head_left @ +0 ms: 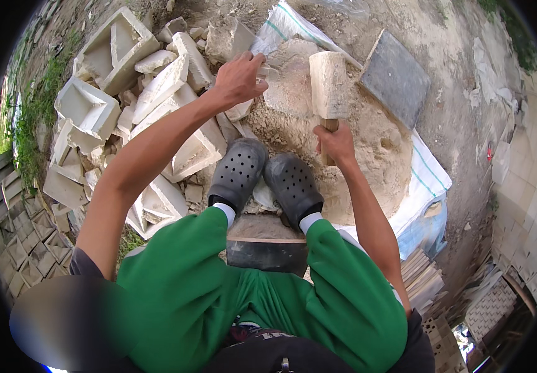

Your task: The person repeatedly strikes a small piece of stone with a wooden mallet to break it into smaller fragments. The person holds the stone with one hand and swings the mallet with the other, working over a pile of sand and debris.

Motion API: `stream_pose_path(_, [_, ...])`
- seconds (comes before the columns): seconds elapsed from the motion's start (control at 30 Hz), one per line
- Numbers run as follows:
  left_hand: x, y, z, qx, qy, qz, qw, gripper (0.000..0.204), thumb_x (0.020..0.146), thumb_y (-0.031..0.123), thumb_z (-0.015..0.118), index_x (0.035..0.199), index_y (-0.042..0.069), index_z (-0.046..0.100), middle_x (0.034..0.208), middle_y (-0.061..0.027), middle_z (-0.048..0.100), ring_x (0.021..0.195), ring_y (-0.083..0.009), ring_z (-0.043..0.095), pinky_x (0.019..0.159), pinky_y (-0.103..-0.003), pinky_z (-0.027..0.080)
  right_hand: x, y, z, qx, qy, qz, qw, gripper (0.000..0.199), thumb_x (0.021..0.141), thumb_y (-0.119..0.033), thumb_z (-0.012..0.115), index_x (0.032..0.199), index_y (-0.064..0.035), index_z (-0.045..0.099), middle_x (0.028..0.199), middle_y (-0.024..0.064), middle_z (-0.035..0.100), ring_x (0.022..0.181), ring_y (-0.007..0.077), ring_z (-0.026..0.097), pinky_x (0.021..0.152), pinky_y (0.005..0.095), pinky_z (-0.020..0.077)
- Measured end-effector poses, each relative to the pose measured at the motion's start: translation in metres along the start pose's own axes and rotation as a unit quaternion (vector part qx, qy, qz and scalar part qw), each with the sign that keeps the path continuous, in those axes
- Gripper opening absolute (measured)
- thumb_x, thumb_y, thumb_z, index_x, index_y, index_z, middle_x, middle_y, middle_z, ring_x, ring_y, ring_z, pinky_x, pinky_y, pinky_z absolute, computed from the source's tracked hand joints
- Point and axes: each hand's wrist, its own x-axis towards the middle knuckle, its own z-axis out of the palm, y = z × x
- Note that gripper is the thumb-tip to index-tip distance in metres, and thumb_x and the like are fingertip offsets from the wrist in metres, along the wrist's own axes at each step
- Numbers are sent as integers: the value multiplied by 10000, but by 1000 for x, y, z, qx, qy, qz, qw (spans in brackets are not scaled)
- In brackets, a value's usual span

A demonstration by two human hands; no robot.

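Note:
My right hand (336, 142) is closed round the short handle of a mallet (328, 84) with a thick, pale, dust-covered head. The mallet points away from me, its head above a heap of tan crumbled material. To the left, the thumb and fingers of my left hand (239, 78) curve round a small pale chunk (268, 73). That chunk is partly hidden and blurred. Just beyond it lies a large flat pale slab (293, 78), on the white woven sack (423, 171) that carries the crumbled heap (368, 177).
Broken pale plaster-like moulds (88, 112) are piled on the left. A dark square slab (395, 78) lies at the far right of the sack. My feet in grey clogs (239, 174) stand at the heap's near edge, with a dark block (267, 255) between my legs.

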Motion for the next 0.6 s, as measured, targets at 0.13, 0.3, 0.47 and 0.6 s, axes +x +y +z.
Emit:
stream_pose_path(0.13, [-5, -29, -9, 68, -66, -33, 995, 525, 791, 246, 734, 1261, 82, 569, 1194, -165, 601, 1144, -359, 604, 943, -470, 506, 1, 0, 3, 7, -2, 3, 1000, 354, 813, -209, 734, 994, 69, 611, 702, 106, 668, 513, 183, 656, 507, 339, 519])
stream_pose_path(0.3, [-14, -23, -5, 130, -97, -42, 986, 519, 800, 221, 752, 1262, 62, 577, 1246, -164, 580, 1222, -342, 562, 989, -472, 493, 1, 3, 2, 11, 0, 0, 1000, 332, 813, -207, 736, 973, 61, 624, 685, 97, 663, 513, 175, 654, 505, 336, 516])
stream_pose_path(0.47, [-28, -17, 19, 95, -72, 65, 991, 536, 801, 312, 784, 1241, 57, 616, 1333, -167, 544, 1283, -339, 511, 1036, -455, 457, -3, -3, 11, -2, 7, -17, 1000, 302, 818, -219, 736, 940, 46, 658, 690, 96, 676, 525, 171, 664, 515, 331, 530])
stream_pose_path(0.6, [-40, -3, 30, 162, -96, 83, 979, 588, 754, 370, 812, 1208, 46, 629, 1425, -179, 483, 1400, -348, 393, 1111, -499, 361, -2, 2, 12, -4, 10, -20, 1000, 318, 818, -227, 738, 953, 51, 663, 702, 104, 684, 533, 176, 672, 522, 331, 538])
